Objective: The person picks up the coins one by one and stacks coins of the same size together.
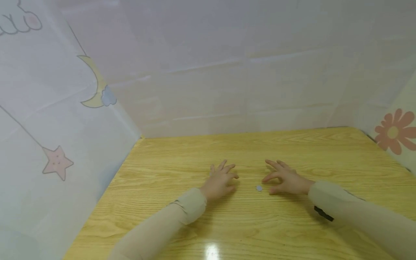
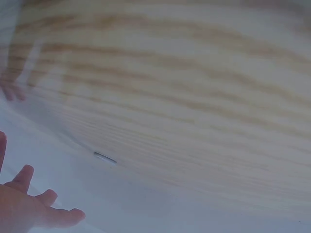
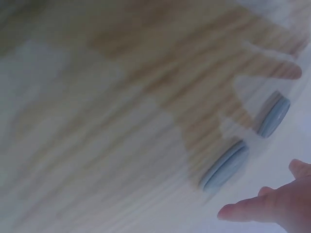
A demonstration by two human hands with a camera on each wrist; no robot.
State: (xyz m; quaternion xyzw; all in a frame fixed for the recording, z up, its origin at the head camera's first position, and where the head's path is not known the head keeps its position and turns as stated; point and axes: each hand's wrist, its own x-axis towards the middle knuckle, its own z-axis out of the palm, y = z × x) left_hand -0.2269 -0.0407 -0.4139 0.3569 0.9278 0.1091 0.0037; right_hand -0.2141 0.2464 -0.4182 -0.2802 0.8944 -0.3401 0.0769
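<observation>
A small, flat grey disc (image 1: 259, 188) lies on the wooden tabletop between the two hands. My left hand (image 1: 219, 182) is to its left with fingers spread, holding nothing. On the other side, my right hand (image 1: 286, 180) has its fingers apart and sits close to the disc without gripping it. Two grey discs, a nearer one (image 3: 224, 166) and a farther one (image 3: 274, 115), show in the right wrist view beside the right fingertips; only one is visible in the head view. The left wrist view has a thin, edge-on object (image 2: 105, 158) beyond the left fingers.
A wood-grain table (image 1: 182, 151) spreads out under both arms. Pale printed sheets rise behind and at the sides, with a moon (image 1: 97, 83), a star (image 1: 58, 163) and a flower (image 1: 393, 132). Something black (image 1: 323, 213) shows beneath the right sleeve.
</observation>
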